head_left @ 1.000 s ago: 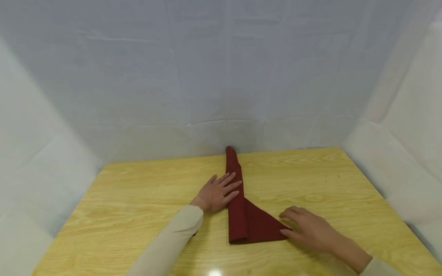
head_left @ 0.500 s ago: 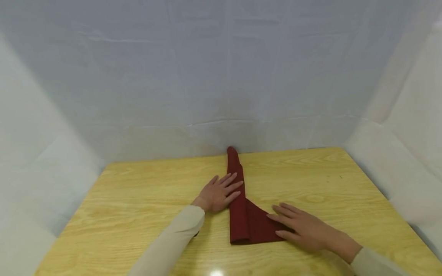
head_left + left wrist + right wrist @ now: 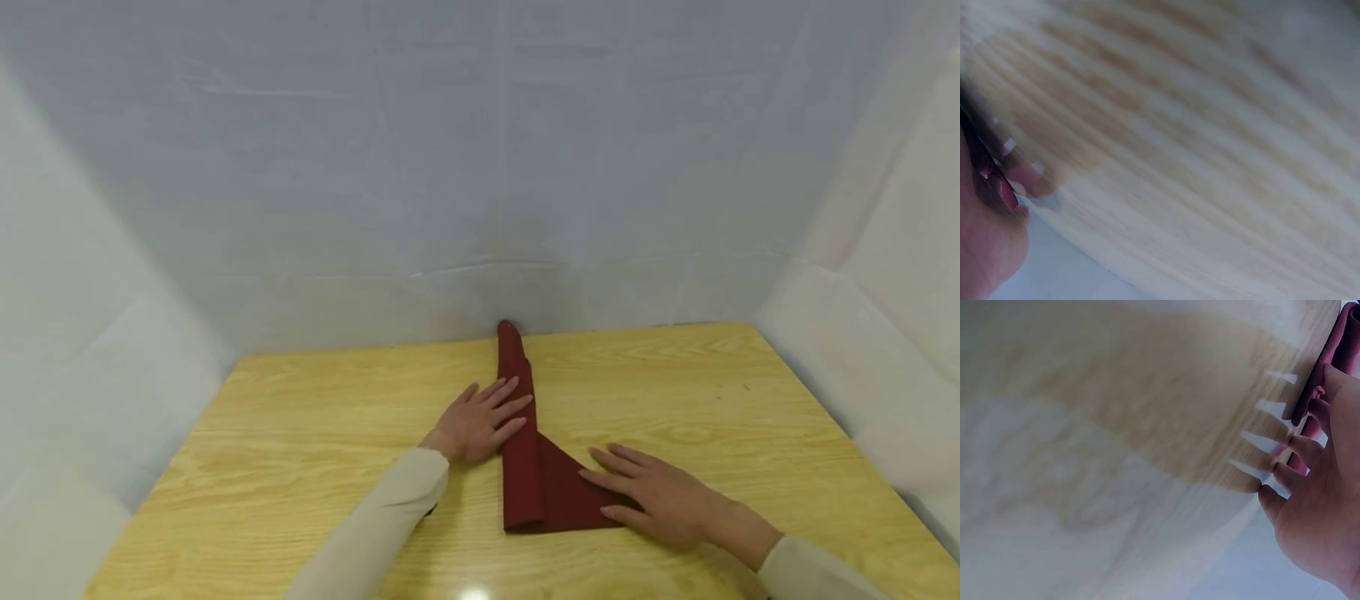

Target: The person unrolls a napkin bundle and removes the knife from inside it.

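Observation:
A dark red cloth [image 3: 522, 492], folded into a long narrow strip, lies on the table near its middle. A triangular flap [image 3: 566, 492] of it spreads out to the right at the near end. My left hand [image 3: 480, 423] rests with spread, straight fingers across the strip's middle. On the flap's pointed corner lie the fingers of my right hand [image 3: 667, 500], fairly straight, covering the tip. In the right wrist view, the right hand [image 3: 1319, 481] touches the tabletop and the red cloth's edge [image 3: 1325, 369]. Only part of the left hand [image 3: 988, 250] shows in the left wrist view.
The wooden table [image 3: 315, 433] has a light yellow grain. White sheeting [image 3: 450, 167] hangs behind it and along both sides, and the cloth's far end reaches the table's back edge.
My right hand has moved a little left and forward from the flap's tip, its fingers now lying on the flap. The left hand stays on the strip.

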{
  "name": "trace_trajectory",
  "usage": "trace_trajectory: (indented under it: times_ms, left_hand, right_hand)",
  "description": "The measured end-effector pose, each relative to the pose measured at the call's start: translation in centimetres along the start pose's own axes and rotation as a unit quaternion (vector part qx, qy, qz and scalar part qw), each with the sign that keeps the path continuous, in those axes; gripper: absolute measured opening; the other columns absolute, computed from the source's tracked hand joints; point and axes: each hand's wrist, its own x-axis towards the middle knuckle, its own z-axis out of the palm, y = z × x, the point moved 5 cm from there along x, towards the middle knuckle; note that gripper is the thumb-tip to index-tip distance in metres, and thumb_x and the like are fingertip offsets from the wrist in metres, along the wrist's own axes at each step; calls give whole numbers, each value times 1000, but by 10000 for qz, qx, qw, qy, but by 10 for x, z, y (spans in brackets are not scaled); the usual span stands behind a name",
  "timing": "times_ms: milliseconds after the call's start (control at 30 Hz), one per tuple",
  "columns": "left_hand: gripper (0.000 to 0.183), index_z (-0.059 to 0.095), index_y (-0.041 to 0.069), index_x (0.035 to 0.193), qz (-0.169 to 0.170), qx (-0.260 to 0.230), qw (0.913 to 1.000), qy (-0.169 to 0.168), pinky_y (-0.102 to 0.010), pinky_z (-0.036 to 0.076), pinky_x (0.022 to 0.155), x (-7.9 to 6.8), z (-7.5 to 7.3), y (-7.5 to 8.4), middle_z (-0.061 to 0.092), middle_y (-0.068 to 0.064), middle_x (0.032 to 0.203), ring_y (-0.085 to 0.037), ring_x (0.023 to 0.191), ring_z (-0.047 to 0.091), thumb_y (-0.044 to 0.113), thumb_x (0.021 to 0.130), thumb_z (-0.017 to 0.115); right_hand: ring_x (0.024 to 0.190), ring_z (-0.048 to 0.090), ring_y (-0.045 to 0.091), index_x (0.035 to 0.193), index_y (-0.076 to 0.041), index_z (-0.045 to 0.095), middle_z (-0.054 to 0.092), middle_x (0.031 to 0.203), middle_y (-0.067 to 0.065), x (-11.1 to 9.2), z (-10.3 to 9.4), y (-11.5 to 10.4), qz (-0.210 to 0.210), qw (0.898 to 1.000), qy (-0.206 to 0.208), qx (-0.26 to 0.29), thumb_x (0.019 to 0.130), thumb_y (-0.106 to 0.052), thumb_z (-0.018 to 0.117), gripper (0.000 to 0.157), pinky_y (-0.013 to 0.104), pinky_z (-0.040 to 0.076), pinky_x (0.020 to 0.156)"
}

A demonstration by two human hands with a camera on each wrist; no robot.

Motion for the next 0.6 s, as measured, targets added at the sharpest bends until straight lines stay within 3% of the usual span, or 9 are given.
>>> trace_trajectory:
  times_ms: [367, 600]
  left_hand:
    - [56, 22, 37, 152, 5, -96, 9999, -37, -43, 10, 115, 0, 2, -2, 7, 8, 159, -12, 144, 8, 57, 101, 10]
    - [54, 25, 35, 152, 0, 55, 9999, -89, -43, 12, 115, -5, -8, -2, 11, 6, 159, -14, 143, 14, 53, 102, 16]
  right_hand:
    - [137, 28, 39, 147, -21, 42, 33, 151, 10, -1, -3, -7, -238, 9995, 122, -142, 102, -43, 38, 50, 53, 34, 102]
    - [136, 29, 38, 146, -19, 42, 34, 151, 11, 2, -4, -11, -280, 9992, 163, -230, 103, -41, 38, 49, 52, 33, 103]
